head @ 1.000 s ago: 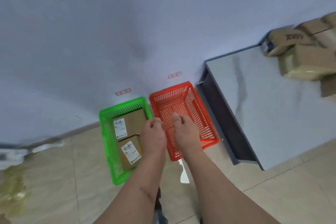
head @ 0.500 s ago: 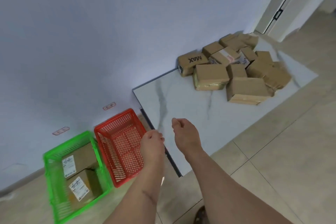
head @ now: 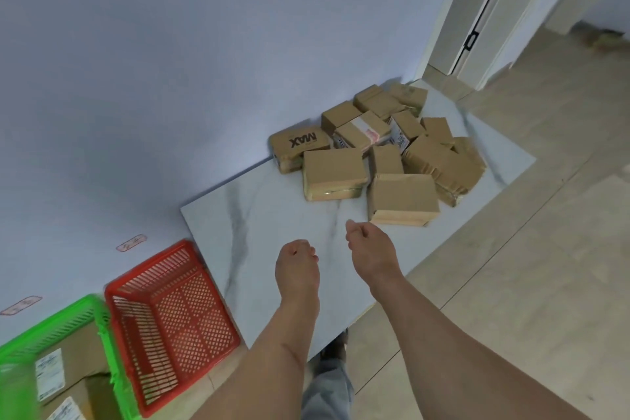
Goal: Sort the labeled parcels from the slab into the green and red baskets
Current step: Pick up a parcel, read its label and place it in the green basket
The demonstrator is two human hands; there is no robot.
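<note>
Reaching out over the slab (head: 259,215) w/ both hands, nothing in either one. Left hand (head: 297,266) is hanging loosely curled, holding nothing; right hand (head: 370,251) is a bit further fwd, fingers relaxed and half bent, also holding nothing, and sitting just short of the nearest parcel (head: 402,199) without touching it.

Progress check: early days, I'm judging. The green basket (head: 99,320) at bottom left is holding at least two labeled parcels (head: 51,375), white labels facing up. The red basket (head: 177,327) right beside it is showing only its mesh floor, nothing inside as far as I'm seeing. Most of the work is still waiting: a pile of brown parcels (head: 381,150) is sitting at the far end of the slab, against the wall, some stacked and tilted over others, one reading MAX upside down. Can't count them exactly, well over ten. Most labels aren't facing the cam, so which basket each goes to isn't readable from here.

Surface & room: the slab is pale grey w/ marble veining, lying low on a beige tiled floor (head: 528,283). Pale blue wall (head: 204,61) behind, two small pink tags (head: 131,243) stuck on it above the baskets, text too small to read. A white door frame (head: 477,10) is opening to another room at top right.
</note>
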